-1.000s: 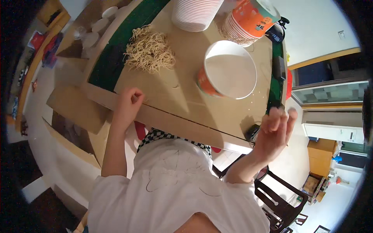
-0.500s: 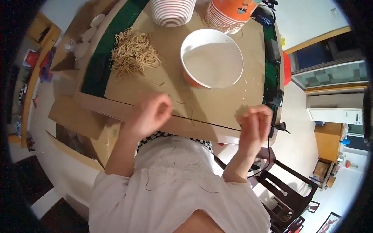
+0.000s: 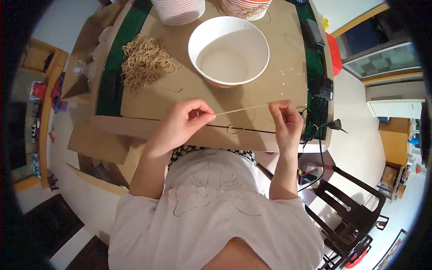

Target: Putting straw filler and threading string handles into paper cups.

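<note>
A thin tan string (image 3: pixel 241 109) is stretched nearly straight between my two hands, above the table's near edge. My left hand (image 3: pixel 184 123) pinches one end between thumb and fingertips. At the other end, my right hand (image 3: pixel 286 120) has its fingers closed on the string. A curl of string (image 3: pixel 232 131) hangs or lies below the taut length; whether it is the same piece I cannot tell. Beyond my hands stands a large paper bucket (image 3: pixel 227 56), white inside and orange outside. To its left lies a tangled heap of tan string (image 3: pixel 146 65).
Two stacks of nested paper buckets, one white (image 3: pixel 181 12) and one orange-rimmed (image 3: pixel 246 10), stand at the back. Black power adapters (image 3: pixel 323 87) and cables line the table's right edge. An open cardboard box (image 3: pixel 101 139) sits at the left; a dark chair (image 3: pixel 348 207) at the right.
Both hands, blurred and apart before, now hold a string taut between them. My hands have moved slightly up in the picture. The view has shifted, so the bucket and stacks appear further left and higher.
</note>
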Demonstrator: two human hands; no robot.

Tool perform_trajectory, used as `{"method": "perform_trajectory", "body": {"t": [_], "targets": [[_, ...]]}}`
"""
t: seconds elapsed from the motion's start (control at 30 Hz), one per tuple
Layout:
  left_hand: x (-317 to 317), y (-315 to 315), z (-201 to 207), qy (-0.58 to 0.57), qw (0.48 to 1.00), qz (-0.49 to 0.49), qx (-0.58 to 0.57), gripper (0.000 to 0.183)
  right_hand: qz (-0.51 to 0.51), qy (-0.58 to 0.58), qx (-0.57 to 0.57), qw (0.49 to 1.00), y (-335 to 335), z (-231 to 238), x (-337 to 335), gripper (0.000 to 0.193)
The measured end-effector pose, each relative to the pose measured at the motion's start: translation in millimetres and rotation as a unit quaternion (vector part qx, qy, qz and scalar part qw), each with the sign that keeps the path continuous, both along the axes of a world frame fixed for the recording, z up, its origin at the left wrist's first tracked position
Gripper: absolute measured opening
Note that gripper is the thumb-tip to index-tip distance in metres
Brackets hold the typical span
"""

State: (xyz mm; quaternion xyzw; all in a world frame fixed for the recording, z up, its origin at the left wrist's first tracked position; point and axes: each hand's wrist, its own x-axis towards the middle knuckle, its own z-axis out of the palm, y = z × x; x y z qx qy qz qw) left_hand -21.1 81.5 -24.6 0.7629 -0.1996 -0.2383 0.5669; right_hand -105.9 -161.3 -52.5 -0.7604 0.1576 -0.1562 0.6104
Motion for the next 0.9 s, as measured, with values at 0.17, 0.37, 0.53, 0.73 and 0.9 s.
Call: {"method": "perform_trajectory", "body": {"t": [0.17,0.37,0.53,0.73,0.9], "targets": [[3.1,2.9,-6.2,-0.048,0.997,0.055,0.014,0.007,0.035,0.0,-0.106,0.994,-9.0,-10.1,1.7,0.008],[5.0,-8.5,-14.0,-0.214,0.972,0.057,0.082,0.006,0.041,0.08,-0.346,0.934,-13.7,-15.1,11.5,0.014],[13.1,-4.2,-1.0,-0.33,0.927,0.156,0.085,0.008,0.047,0.027,-0.384,0.922,-2.1,-32.5,16.9,0.021],[69.3,-13.8,18.3,-0.559,0.814,-0.016,0.158,0.008,0.123,-0.004,-0.314,0.941,30.8,-47.1,36.4,0.016],[70.9,-31.4,19.6,-0.38,0.916,-0.073,0.104,0.009,0.107,-0.052,0.162,0.98,38.2,-13.0,22.1,0.01]]}}
